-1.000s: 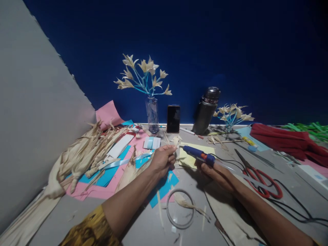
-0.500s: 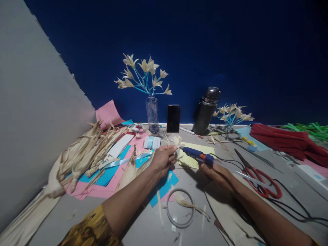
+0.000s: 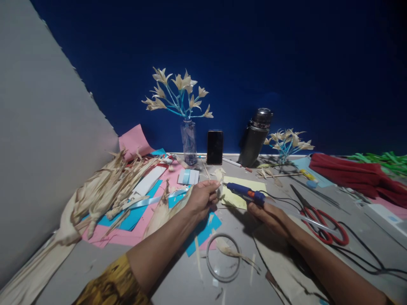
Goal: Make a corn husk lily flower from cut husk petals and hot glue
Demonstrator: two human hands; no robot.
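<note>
My right hand is wrapped round a blue glue gun with an orange trigger part. A long clear glue stick runs out of its back end. The nozzle points left, close to the fingertips of my left hand. Those fingers are pinched on a small pale piece of corn husk, mostly hidden by them. Just beyond this hand shows a thin stick; I cannot tell whether it is held. Under the nozzle lies a yellow paper pad.
Dried corn husks and pink and blue paper are heaped at left. Husk flowers stand in a clear bottle beside a phone and a flask. Red-handled scissors and black cords lie right. A grey ring lies in front.
Almost nothing differs. The glue gun and both hands hold nearly the same positions, nozzle still at the left fingertips.
</note>
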